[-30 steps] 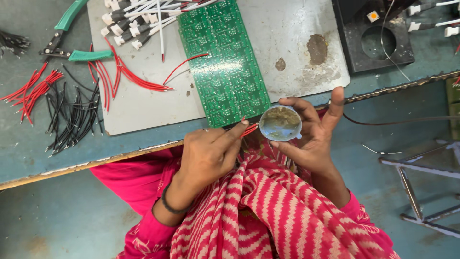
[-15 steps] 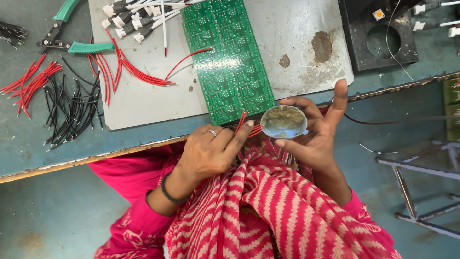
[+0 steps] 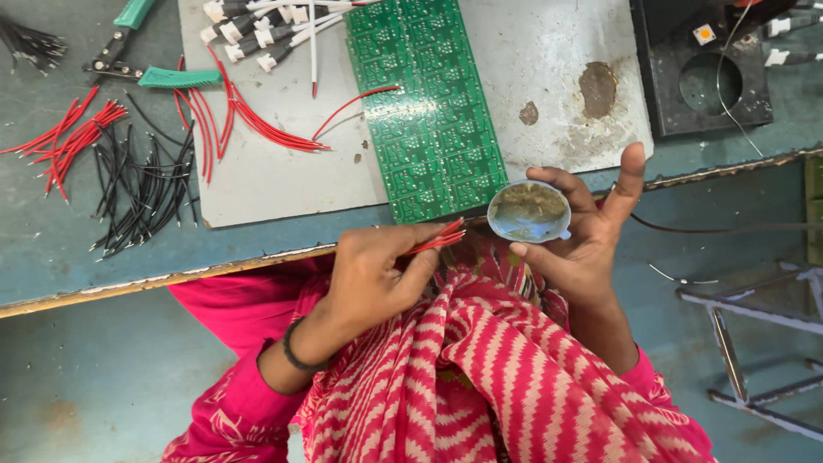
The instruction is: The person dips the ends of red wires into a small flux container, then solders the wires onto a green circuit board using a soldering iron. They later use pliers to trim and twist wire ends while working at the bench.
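Pinched between thumb and fingers of the left hand [image 3: 377, 274] is a small bunch of red wires [image 3: 439, 239], tips aimed at the round tin [image 3: 529, 211] that the right hand [image 3: 583, 240] cradles. Grip on the wires is narrow and closed; right hand is half open, fingers curled under the tin, thumb up clear of the rim, so the open top faces me and the wire ends can get in. From where I sit the tin holds a dull greenish-grey paste; can't tell what exactly. Both hands hang just off the bench edge, over the lap and the red striped cloth [image 3: 514, 377], prob. to keep elbows tucked and the tin steady.

Outward: green circuit board [image 3: 429, 111] lies on the grey sheet [image 3: 283, 180], near edge just beyond the tin. More red wires [image 3: 249, 120] fan beside it, white connector leads [image 3: 266, 26] above. Further left, loose black wires [image 3: 141, 193] w/ another red bundle, and green-handled cutters [image 3: 129, 39]. Black holder block [image 3: 703, 77] sits far right.

Vs. half a sec ago: wire tips have pulled back a bit from the tin's rim, the tin is tilted more toward me, and the thumb is raised higher.
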A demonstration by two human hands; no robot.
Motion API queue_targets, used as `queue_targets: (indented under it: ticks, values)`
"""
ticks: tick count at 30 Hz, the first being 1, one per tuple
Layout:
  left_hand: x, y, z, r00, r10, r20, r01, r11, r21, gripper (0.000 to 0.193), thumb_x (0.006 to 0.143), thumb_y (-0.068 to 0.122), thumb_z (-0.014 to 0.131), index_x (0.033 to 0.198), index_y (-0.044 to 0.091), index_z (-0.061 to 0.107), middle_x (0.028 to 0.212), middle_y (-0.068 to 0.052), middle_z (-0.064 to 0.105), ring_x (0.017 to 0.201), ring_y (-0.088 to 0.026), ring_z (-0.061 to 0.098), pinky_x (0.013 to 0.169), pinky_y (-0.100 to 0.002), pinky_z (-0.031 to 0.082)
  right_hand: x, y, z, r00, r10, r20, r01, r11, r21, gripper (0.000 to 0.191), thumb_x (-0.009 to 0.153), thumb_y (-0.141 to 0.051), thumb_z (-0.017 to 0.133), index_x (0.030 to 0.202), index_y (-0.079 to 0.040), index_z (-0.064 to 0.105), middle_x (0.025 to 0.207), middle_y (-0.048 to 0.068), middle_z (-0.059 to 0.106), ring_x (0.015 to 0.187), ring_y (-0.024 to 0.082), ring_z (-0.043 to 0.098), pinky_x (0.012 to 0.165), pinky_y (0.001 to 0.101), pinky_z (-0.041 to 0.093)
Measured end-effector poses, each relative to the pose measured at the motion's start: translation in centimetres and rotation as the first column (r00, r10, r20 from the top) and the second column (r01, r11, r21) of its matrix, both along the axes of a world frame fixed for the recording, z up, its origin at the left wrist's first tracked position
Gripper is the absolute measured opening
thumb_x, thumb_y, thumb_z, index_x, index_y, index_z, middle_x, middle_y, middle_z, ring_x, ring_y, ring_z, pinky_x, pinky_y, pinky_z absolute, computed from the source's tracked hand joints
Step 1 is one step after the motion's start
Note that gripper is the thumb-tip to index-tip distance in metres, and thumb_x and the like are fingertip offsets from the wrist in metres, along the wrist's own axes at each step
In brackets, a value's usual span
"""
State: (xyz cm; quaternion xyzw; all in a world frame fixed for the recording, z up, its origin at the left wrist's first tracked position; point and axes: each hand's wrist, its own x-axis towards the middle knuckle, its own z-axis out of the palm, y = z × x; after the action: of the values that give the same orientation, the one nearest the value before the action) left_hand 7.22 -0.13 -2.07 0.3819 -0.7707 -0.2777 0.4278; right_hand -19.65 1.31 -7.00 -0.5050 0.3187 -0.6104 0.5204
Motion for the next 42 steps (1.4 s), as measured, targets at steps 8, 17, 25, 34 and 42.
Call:
queue_targets:
  ticks: [8,17,25,34,42]
  values:
    - [0.3,-0.9,-2.5,0.866,0.074,-0.495,0.347,0.625,0.7,0.013,0.093,0.007,0.07,0.082,0.0,0.067,0.065,0.005,0.057,0.055,-0.002,0.044,0.049,-0.023,0.033,0.7,0.4,-0.5,0.994,0.05,-0.096,-0.052,0.998,-0.019,0.133,0.085,0.019,0.076,0.164,-0.04,-0.014,0.152,0.019,0.052,0.128,0.024,0.064,0.103,0.0385,0.061]
    - [-0.5,-1.0,-3.2,0.779,0.197,-0.595,0.461,0.463,0.757,0.014,0.09,0.004,0.067,0.076,0.002,0.065,0.066,0.003,0.059,0.05,-0.002,0.039,0.045,-0.024,0.027,1.0,0.8,-0.7,0.992,0.092,-0.086,-0.092,0.996,0.007,0.134,0.086,0.02,0.075,0.164,-0.042,-0.015,0.151,0.018,0.051,0.13,0.026,0.063,0.106,0.0421,0.061]
    - [-0.4,-1.2,-3.7,0.779,0.217,-0.589,0.447,0.466,0.763,0.012,0.089,0.002,0.067,0.077,0.003,0.064,0.067,0.003,0.06,0.049,-0.002,0.039,0.045,-0.023,0.026,-0.1,0.8,-0.7,0.998,0.063,-0.022,-0.062,0.998,0.027,0.135,0.084,0.016,0.079,0.163,-0.039,-0.015,0.151,0.019,0.054,0.125,0.026,0.066,0.105,0.0417,0.06]
    - [-0.5,-0.7,-4.3,0.781,0.172,-0.6,0.426,0.555,0.714,0.018,0.092,0.004,0.068,0.076,0.004,0.06,0.066,0.005,0.054,0.053,0.0,0.038,0.047,-0.023,0.026,-0.1,0.5,-1.2,0.993,0.052,-0.108,-0.056,0.998,-0.036,0.133,0.084,0.018,0.078,0.162,-0.038,-0.014,0.151,0.019,0.053,0.128,0.025,0.064,0.105,0.0399,0.059]
    - [-0.4,-0.1,-3.8,0.883,0.075,-0.464,0.276,0.717,0.64,0.017,0.093,0.005,0.069,0.079,0.003,0.061,0.069,0.007,0.057,0.062,0.002,0.045,0.052,-0.022,0.033,0.0,0.5,-0.8,0.995,0.06,-0.076,-0.063,0.997,-0.033,0.132,0.084,0.018,0.077,0.161,-0.038,-0.014,0.151,0.019,0.053,0.128,0.025,0.064,0.106,0.0401,0.06]
